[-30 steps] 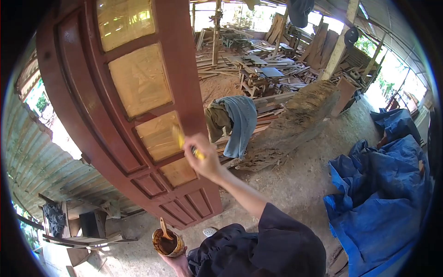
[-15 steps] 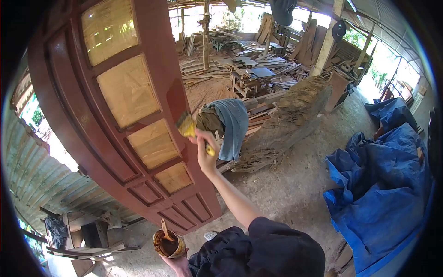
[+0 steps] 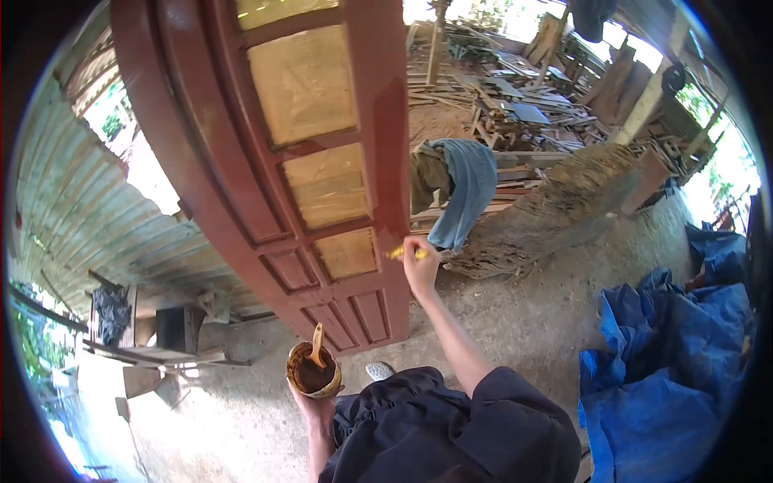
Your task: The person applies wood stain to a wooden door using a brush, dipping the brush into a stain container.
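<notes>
A tall reddish-brown panelled door (image 3: 390,161) with covered, yellowish panes stands upright before me. My right hand (image 3: 420,270) is closed around a yellow-handled paintbrush (image 3: 398,253), held against or very close to the door's right stile beside the lowest pane. The bristles are hard to make out. Lower down, my left hand (image 3: 316,405) grips a paint pot (image 3: 326,391) from below and the side. The pot has brown, streaked walls and dark brown paint inside. Another brush with a wooden handle (image 3: 318,341) stands in it, its bristles hidden.
Blue jeans (image 3: 473,181) and a brown cloth hang just behind the door's right edge. Beyond lie a rough timber slab (image 3: 555,211) and heaped boards (image 3: 515,88). A blue tarpaulin (image 3: 668,362) lies at right; a low wooden bench (image 3: 161,356) stands at left.
My view has swung left and down, so the door appears further right. My right hand has moved down the door's right stile with the brush. My left hand still holds the pot.
</notes>
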`<move>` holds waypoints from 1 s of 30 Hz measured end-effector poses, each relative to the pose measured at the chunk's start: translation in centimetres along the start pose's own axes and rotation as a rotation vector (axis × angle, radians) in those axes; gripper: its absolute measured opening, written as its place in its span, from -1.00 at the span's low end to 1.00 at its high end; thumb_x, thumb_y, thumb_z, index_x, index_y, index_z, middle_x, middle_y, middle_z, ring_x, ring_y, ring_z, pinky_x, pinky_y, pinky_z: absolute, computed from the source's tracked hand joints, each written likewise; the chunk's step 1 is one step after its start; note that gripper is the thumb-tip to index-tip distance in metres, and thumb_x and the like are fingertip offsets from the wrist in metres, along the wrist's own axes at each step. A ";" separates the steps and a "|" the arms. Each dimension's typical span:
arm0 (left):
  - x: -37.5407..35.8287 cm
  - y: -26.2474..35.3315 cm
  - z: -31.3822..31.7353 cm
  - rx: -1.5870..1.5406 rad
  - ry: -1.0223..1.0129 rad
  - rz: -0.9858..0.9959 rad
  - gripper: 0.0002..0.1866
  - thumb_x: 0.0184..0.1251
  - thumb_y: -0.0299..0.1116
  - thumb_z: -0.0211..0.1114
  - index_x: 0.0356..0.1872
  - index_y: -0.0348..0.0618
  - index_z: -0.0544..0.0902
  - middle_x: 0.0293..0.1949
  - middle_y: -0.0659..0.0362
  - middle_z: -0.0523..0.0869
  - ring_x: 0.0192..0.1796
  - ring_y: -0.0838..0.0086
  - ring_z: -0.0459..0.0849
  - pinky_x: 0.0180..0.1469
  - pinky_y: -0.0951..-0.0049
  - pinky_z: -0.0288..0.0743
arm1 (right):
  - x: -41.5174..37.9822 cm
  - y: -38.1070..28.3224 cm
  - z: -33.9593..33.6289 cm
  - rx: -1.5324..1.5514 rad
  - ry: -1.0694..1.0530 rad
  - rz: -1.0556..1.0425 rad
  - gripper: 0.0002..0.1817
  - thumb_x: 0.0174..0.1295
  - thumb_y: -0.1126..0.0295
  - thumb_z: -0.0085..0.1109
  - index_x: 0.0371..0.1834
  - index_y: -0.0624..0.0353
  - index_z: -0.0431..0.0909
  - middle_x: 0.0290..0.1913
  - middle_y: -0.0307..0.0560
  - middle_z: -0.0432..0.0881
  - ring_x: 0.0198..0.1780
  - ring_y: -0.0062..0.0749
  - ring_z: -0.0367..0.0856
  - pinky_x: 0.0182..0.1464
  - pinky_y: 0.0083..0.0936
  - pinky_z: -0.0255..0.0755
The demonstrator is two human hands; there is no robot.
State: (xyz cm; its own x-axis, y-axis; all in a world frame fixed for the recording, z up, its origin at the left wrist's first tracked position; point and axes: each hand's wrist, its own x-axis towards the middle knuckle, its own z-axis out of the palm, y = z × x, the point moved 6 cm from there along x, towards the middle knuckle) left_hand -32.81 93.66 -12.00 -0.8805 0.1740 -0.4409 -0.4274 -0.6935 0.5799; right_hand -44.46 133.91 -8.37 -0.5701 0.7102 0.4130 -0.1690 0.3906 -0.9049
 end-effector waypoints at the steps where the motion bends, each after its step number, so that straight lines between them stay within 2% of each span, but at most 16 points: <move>1: 0.1 -0.1 -0.6 -0.003 0.009 -0.015 -0.27 0.63 0.35 -0.14 0.51 0.11 0.52 0.27 0.16 0.76 0.10 0.11 0.85 -0.38 0.17 0.86 | 2.3 -2.4 0.4 -0.055 0.049 -0.118 -0.96 0.42 0.54 0.28 -0.18 0.26 0.71 -0.26 0.00 0.80 -0.20 -0.15 0.84 -0.16 -0.28 0.64; 2: 0.0 -0.3 -1.3 -0.006 0.019 -0.029 -0.27 0.61 0.38 -0.14 0.50 0.13 0.53 0.28 0.17 0.76 0.12 0.10 0.85 -0.37 0.14 0.86 | 4.6 -5.3 0.8 -0.106 0.099 -0.234 -0.95 0.44 0.54 0.29 -0.18 0.27 0.71 -0.25 -0.01 0.81 -0.27 -0.21 0.84 -0.20 -0.31 0.64; 4: 0.2 -0.6 -2.9 -0.019 0.051 -0.014 -0.25 0.59 0.41 -0.14 0.49 0.15 0.54 0.28 0.18 0.76 0.12 0.10 0.85 -0.37 0.09 0.85 | 9.3 -11.1 1.3 0.029 0.095 -0.108 -0.92 0.47 0.51 0.29 -0.17 0.30 0.72 -0.24 -0.03 0.83 -0.38 -0.31 0.85 -0.32 -0.42 0.67; 6: 0.0 -0.3 -3.9 0.084 0.071 0.049 -0.25 0.58 0.42 -0.14 0.48 0.16 0.55 0.27 0.19 0.77 0.10 0.10 0.86 -0.37 0.09 0.83 | 13.2 -17.2 1.3 0.138 0.125 -0.096 -0.90 0.51 0.51 0.27 -0.14 0.31 0.73 -0.23 -0.06 0.83 -0.39 -0.32 0.87 -0.39 -0.52 0.70; 8: -0.8 0.0 -3.3 0.026 0.090 0.031 -0.25 0.58 0.41 -0.15 0.47 0.16 0.55 0.26 0.19 0.78 0.11 0.08 0.85 -0.37 0.09 0.83 | 16.8 -21.8 1.1 0.305 0.139 -0.270 -0.88 0.54 0.52 0.23 -0.11 0.36 0.73 -0.24 -0.04 0.82 -0.30 -0.25 0.91 -0.39 -0.54 0.74; 10: -1.3 0.0 -3.0 -0.012 0.119 0.002 -0.25 0.58 0.41 -0.15 0.48 0.15 0.55 0.25 0.17 0.78 0.13 0.06 0.85 -0.38 0.09 0.82 | 19.0 -27.0 0.9 0.403 0.221 -0.459 -0.87 0.55 0.57 0.18 -0.08 0.38 0.72 -0.17 0.01 0.81 -0.21 -0.22 0.93 -0.26 -0.52 0.80; 11: -1.4 -0.1 -3.1 -0.016 0.121 0.005 -0.25 0.58 0.41 -0.15 0.48 0.15 0.55 0.25 0.17 0.78 0.13 0.06 0.85 -0.38 0.09 0.82 | 20.7 -28.0 1.4 0.406 0.216 -0.461 -0.87 0.55 0.57 0.18 -0.08 0.38 0.72 -0.17 0.01 0.81 -0.21 -0.22 0.93 -0.26 -0.52 0.80; 13: -1.6 -0.2 -3.6 -0.056 0.132 -0.003 -0.25 0.58 0.41 -0.15 0.48 0.15 0.55 0.25 0.18 0.78 0.15 0.06 0.85 -0.37 0.09 0.82 | 22.7 -30.1 1.1 0.410 0.302 -0.760 -0.86 0.54 0.62 0.13 -0.05 0.42 0.70 -0.08 0.06 0.80 -0.10 -0.17 0.92 -0.10 -0.47 0.85; 16: -1.2 -0.5 -4.3 -0.022 0.107 0.037 -0.25 0.58 0.42 -0.14 0.46 0.14 0.56 0.24 0.19 0.79 0.12 0.06 0.86 -0.40 0.13 0.80 | 24.4 -28.0 1.7 0.564 0.209 -0.634 -0.85 0.54 0.66 0.10 -0.02 0.42 0.68 -0.04 0.08 0.78 -0.03 -0.09 0.91 0.00 -0.44 0.85; 17: -1.5 -0.5 -4.5 -0.020 0.101 0.037 -0.25 0.58 0.42 -0.14 0.46 0.14 0.56 0.24 0.19 0.79 0.12 0.06 0.86 -0.40 0.13 0.80 | 23.9 -26.7 1.4 0.541 0.247 -0.615 -0.85 0.53 0.67 0.10 -0.02 0.43 0.68 -0.05 0.09 0.78 -0.04 -0.03 0.91 0.01 -0.44 0.86; 19: -1.8 -0.2 -3.6 -0.061 0.097 0.045 -0.20 0.60 0.47 -0.17 0.54 0.16 0.48 0.34 0.13 0.72 0.17 0.10 0.83 -0.32 0.04 0.88 | 22.1 -22.7 1.0 0.551 0.279 -0.605 -0.84 0.54 0.66 0.08 0.00 0.42 0.68 -0.03 0.09 0.78 -0.07 -0.07 0.92 -0.03 -0.44 0.83; 22: -1.5 -0.5 -3.8 -0.082 0.061 0.022 -0.20 0.60 0.48 -0.17 0.55 0.17 0.47 0.34 0.14 0.72 0.16 0.11 0.84 -0.33 0.05 0.88 | 15.8 -16.3 0.3 0.331 0.283 -0.485 -0.85 0.58 0.62 0.08 0.00 0.39 0.66 0.00 0.00 0.79 -0.13 -0.18 0.93 -0.10 -0.45 0.75; 24: -1.5 -0.3 -3.7 -0.062 0.069 0.029 -0.20 0.60 0.47 -0.17 0.56 0.16 0.46 0.34 0.14 0.71 0.16 0.12 0.83 -0.35 0.07 0.88 | 10.8 -12.9 -0.1 0.362 0.258 -0.378 -0.87 0.58 0.63 0.08 -0.01 0.39 0.66 0.00 0.03 0.78 -0.14 -0.28 0.90 -0.03 -0.47 0.72; 25: -1.3 -0.3 -3.5 -0.070 0.054 0.022 -0.19 0.59 0.48 -0.16 0.56 0.17 0.46 0.34 0.14 0.71 0.17 0.13 0.83 -0.34 0.06 0.88 | 8.9 -10.0 -0.7 0.189 0.233 -0.450 -0.87 0.57 0.66 0.08 -0.02 0.40 0.64 -0.05 0.02 0.76 -0.13 -0.27 0.89 -0.06 -0.47 0.75; 27: -1.0 -0.1 -2.9 -0.076 0.036 0.014 -0.19 0.58 0.49 -0.16 0.56 0.18 0.46 0.35 0.14 0.71 0.17 0.13 0.83 -0.34 0.06 0.87 | 4.7 -6.3 -1.3 0.295 0.244 -0.297 -0.88 0.51 0.71 0.11 -0.06 0.37 0.65 -0.07 0.05 0.75 -0.20 -0.25 0.83 -0.10 -0.39 0.72; 30: -1.1 0.5 -1.1 -0.072 0.067 0.048 -0.19 0.58 0.49 -0.17 0.56 0.17 0.46 0.35 0.13 0.70 0.17 0.14 0.83 -0.33 0.07 0.87 | -0.1 0.4 -2.7 0.160 0.228 -0.282 -0.90 0.47 0.69 0.17 -0.10 0.34 0.67 -0.08 0.06 0.77 -0.24 -0.22 0.82 -0.14 -0.34 0.69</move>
State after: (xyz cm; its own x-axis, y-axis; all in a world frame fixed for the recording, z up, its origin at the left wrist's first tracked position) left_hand -31.82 92.40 -11.98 -0.8832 0.0938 -0.4596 -0.3667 -0.7490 0.5518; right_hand -42.30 135.61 -8.50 -0.2933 0.7072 0.6433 -0.4269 0.5052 -0.7500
